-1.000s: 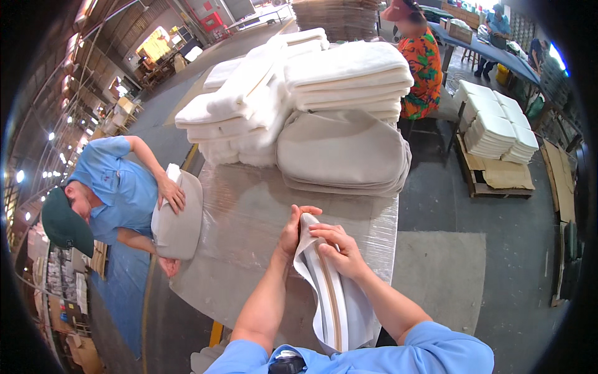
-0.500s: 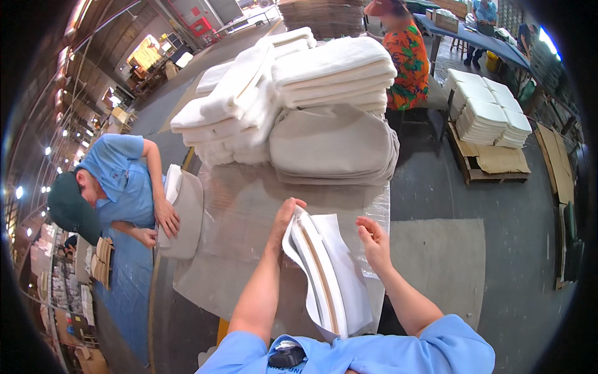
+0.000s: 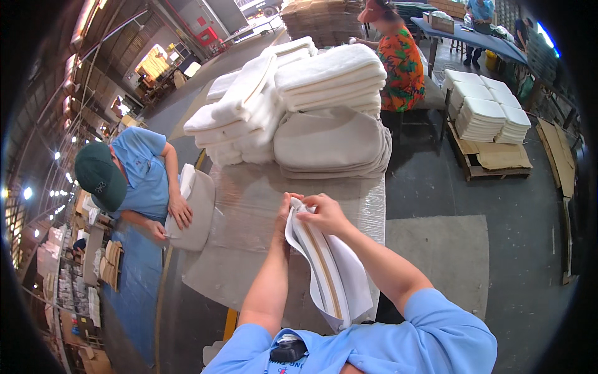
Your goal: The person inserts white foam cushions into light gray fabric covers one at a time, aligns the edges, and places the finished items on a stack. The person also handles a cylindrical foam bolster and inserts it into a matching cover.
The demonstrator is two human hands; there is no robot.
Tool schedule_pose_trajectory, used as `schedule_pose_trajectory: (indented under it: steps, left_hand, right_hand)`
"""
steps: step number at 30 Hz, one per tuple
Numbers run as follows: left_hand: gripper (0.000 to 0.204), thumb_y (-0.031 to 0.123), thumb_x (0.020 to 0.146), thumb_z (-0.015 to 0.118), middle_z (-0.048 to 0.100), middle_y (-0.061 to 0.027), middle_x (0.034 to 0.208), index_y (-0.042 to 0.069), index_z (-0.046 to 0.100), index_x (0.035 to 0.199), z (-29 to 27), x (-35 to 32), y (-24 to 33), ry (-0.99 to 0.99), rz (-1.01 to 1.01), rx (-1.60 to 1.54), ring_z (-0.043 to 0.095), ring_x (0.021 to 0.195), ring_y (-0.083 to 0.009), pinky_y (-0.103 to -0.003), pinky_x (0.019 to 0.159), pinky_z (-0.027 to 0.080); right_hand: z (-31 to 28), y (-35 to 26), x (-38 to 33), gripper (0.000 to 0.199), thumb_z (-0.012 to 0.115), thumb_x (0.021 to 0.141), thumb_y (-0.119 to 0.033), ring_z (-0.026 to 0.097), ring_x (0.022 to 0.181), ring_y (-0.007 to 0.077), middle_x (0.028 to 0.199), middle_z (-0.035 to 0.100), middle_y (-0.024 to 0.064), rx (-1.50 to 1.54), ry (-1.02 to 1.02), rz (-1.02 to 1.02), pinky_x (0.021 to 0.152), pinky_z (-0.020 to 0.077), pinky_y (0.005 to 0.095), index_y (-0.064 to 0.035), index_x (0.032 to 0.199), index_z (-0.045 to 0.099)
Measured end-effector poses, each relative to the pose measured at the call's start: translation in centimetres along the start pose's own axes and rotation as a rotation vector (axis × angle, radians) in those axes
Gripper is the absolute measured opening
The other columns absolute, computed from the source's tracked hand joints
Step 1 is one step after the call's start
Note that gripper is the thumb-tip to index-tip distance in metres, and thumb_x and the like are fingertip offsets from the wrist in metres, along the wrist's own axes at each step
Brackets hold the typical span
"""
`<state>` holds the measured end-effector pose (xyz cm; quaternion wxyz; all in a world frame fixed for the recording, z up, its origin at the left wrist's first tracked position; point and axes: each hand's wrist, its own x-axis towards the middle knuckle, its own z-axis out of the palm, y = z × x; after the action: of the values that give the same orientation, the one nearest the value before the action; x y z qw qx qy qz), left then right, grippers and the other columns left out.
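Head view, looking down. Both bare hands are working at the far end of a white cover (image 3: pixel 350 280), which is lying lengthwise between the forearms, its near end reaching back toward the blue shirt (image 3: pixel 367 346). Right hand (image 3: pixel 325 215): thumb and fingers are closing down on the cover's far tip, pinching the fabric, with next to no gap showing. Left hand (image 3: pixel 286 210): is bearing on the far left edge, just beside the right; its fingers are partly hiding behind the cloth, so cannot tell how tightly they are closing. A brown zip (image 3: pixel 322 262) is running from just below the grip back toward the body. The cover's right panel is flaring outward, below the right wrist.

Around the grip: a plastic-wrapped table (image 3: pixel 246 215) is spreading beneath and left. Just beyond the grip, grey covers (image 3: pixel 333 146) are lying stacked; behind and left of those, folded white pads (image 3: pixel 240 121) are piling higher. Well left of the grip, 1 co-worker (image 3: pixel 140 171) is leaning over a grey-and-white piece (image 3: pixel 198 215), both hands touching it. Far right, white stacks (image 3: pixel 483 109) are sitting on a pallet (image 3: pixel 498 173).
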<state>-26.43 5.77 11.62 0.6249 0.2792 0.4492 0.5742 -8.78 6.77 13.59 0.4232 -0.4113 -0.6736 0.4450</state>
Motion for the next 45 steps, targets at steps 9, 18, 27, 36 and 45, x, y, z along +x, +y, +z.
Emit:
schedule_pose_trajectory:
  steps: [9,18,27,36,45]
  left_hand:
    - [0.048,0.062,0.106,0.055,0.069,-0.0052,0.107,0.017,0.065,0.12,-3.0,-1.4,-0.4,-0.004,-0.078,-0.162,0.07,0.096,-0.0191,-0.037,0.085,0.06]
    - [0.05,0.062,0.107,0.052,0.068,-0.004,0.088,0.014,0.062,0.117,-3.1,0.0,-0.4,0.009,0.022,-0.028,0.069,0.076,-0.0178,-0.037,0.068,0.061]
    - [0.055,0.066,0.108,0.044,0.066,-0.0056,0.089,0.015,0.062,0.119,-3.1,-0.7,-1.0,0.015,0.012,-0.105,0.066,0.075,-0.0194,-0.039,0.066,0.058]
    - [0.052,0.05,0.111,0.054,0.067,-0.0052,0.112,0.008,0.057,0.142,-1.7,-1.5,-1.0,0.166,0.193,-0.066,0.066,0.096,-0.0178,-0.034,0.085,0.057]
    - [0.039,0.022,0.112,0.057,0.069,-0.0121,0.127,-0.002,0.058,0.142,5.4,-12.7,1.6,0.245,0.449,0.12,0.069,0.115,-0.0194,-0.034,0.101,0.056]
  right_hand:
    - [-2.3,-7.5,-1.0,0.004,0.074,0.095,-0.003,0.067,0.076,0.0164,0.078,0.069,0.0054,0.401,0.051,-0.376,0.072,0.0556,0.0326,0.0006,0.097,0.074]
    - [-1.2,2.6,-2.6,0.03,0.076,0.088,-0.013,0.071,0.085,0.017,0.097,0.078,0.0126,-0.125,-0.299,0.024,0.085,0.0566,0.0326,-0.0007,0.116,0.077]
    - [-0.7,-3.0,-0.7,0.022,0.079,0.091,-0.013,0.067,0.081,0.0162,0.089,0.072,0.0066,0.434,-0.321,-0.012,0.077,0.055,0.0331,-0.0017,0.11,0.075]
    - [1.9,-4.3,-0.9,0.013,0.08,0.088,-0.01,0.07,0.087,0.0237,0.1,0.07,0.0119,0.153,-0.294,-0.218,0.08,0.0553,0.0366,-0.0051,0.1,0.077]
    - [1.2,-6.3,-2.2,0.019,0.08,0.084,-0.002,0.067,0.1,0.0248,0.114,0.067,0.0095,0.005,0.064,-0.503,0.082,0.0575,0.0362,-0.0101,0.101,0.08]
